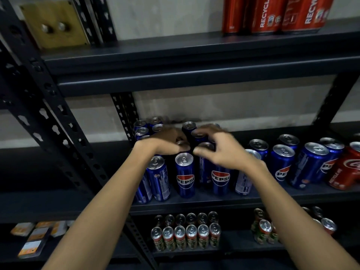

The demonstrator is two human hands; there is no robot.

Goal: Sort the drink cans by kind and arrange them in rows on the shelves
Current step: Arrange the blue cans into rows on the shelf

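Both forearms are reaching up to the middle shelf (pixel 194 202), where the left hand (pixel 167 140) is curling its fingers over the top of a blue Pepsi can (pixel 183 145) and the right hand (pixel 220 151) is gripping the neighbouring blue can (pixel 204 151). More blue cans (pixel 282 164) are standing to the right, beside a tilted red can (pixel 344 168). Red cans (pixel 272 14) are sitting on the top shelf (pixel 175 49); green-and-red cans (pixel 186 236) are lining the lower one.
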